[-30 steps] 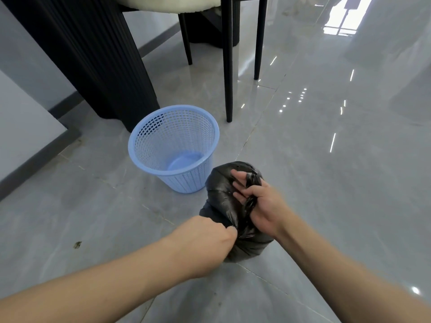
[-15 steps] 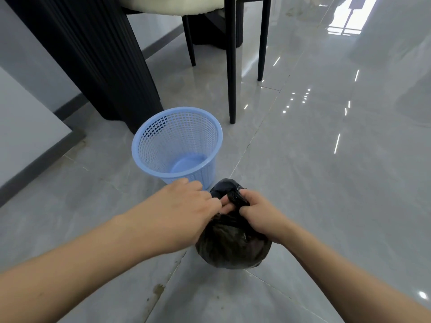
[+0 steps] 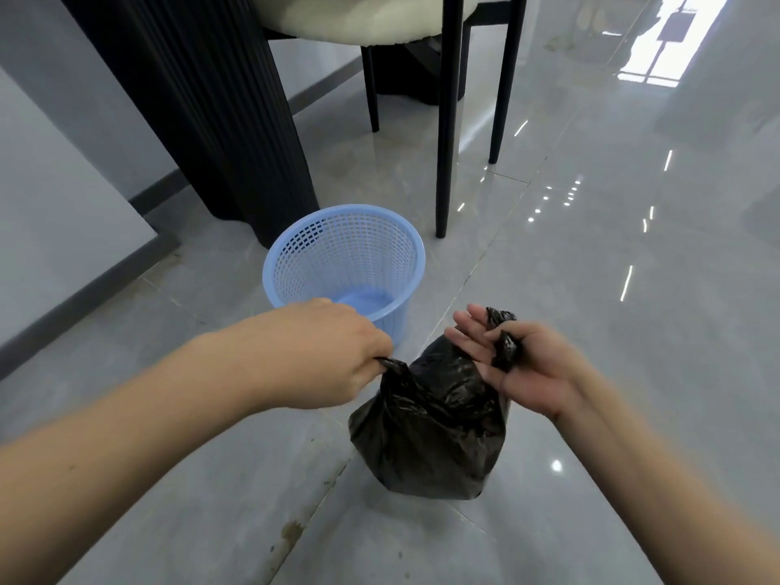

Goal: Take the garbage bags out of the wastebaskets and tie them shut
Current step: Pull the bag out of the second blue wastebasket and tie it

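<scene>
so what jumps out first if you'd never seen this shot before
The black garbage bag on the glossy grey floor, low in the middle of the view, with both hands pulling its top corners apart: the left hand grips one twisted corner, the right hand holds the other. Just behind stands the light blue mesh wastebasket, unlined, beside a black chair leg.

No readable text

We find no labels, brands, numbers or signs legible on anything in the head view.
</scene>
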Demonstrator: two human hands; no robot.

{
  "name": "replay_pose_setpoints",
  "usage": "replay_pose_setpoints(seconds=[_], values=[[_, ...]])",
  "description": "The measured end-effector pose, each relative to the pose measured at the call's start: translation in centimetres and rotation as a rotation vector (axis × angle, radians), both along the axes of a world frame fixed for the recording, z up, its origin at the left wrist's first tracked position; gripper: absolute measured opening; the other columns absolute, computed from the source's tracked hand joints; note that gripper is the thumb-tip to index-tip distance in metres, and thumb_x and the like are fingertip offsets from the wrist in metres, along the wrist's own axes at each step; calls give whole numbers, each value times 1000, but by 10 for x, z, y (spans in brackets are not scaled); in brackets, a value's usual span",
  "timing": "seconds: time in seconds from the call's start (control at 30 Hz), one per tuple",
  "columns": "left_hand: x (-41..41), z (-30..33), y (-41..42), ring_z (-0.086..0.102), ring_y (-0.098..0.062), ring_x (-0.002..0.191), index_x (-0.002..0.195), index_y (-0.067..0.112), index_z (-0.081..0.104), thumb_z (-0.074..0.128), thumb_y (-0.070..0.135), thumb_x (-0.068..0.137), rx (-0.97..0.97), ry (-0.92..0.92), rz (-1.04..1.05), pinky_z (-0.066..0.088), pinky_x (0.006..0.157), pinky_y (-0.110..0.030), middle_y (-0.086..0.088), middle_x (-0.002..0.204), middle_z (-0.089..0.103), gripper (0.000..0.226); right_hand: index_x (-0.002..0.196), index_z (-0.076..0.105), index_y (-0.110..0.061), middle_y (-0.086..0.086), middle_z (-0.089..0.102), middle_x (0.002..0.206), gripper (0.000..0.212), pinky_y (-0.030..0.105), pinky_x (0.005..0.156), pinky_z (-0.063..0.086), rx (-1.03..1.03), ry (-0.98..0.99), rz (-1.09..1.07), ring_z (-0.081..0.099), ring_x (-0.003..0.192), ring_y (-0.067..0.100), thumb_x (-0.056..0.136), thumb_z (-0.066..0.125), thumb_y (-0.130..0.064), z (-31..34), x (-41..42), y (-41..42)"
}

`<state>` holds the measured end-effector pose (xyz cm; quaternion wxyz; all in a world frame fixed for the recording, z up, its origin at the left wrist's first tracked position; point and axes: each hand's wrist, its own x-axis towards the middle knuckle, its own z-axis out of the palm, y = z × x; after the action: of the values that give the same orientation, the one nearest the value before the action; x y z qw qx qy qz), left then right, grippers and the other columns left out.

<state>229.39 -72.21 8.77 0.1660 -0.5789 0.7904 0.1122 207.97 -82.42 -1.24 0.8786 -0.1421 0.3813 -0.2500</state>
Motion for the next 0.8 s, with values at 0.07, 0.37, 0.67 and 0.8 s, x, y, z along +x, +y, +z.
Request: replay_pose_setpoints(seconds=[0.07,0.37,0.67,0.8], values=[[0,7,0,54,-21,75,71,25,43,34,43,97,19,27,9,49,70,-40,6,72,54,33,105,63,-9,7,75,98,37,28,60,51,-61,91,57,74,83,19,92,30,-1,8,-9,-7],[-12,22,12,55,-18,74,78,25,46,31,42,99,94,-43,-36,50,72,-38,6,77,57,30,103,60,-10,5,70,82,36,13,31,32,1,-1,-48,42,41,5,81,37,5,31,-31,-24],[-19,13,-12,49,-6,66,73,29,45,39,43,99,106,158,61,35,56,-28,9,70,51,30,81,75,-14,12,71,78,47,27,56,54,-335,240,432,65,60,21,81,35,11,-13,21,49],[-2,-6,-17,50,-5,70,82,26,55,41,40,99,153,231,190,37,60,-25,11,74,54,26,104,68,-2,20,71,100,33,38,81,57,-305,271,523,68,89,31,84,45,-12,-15,18,50]])
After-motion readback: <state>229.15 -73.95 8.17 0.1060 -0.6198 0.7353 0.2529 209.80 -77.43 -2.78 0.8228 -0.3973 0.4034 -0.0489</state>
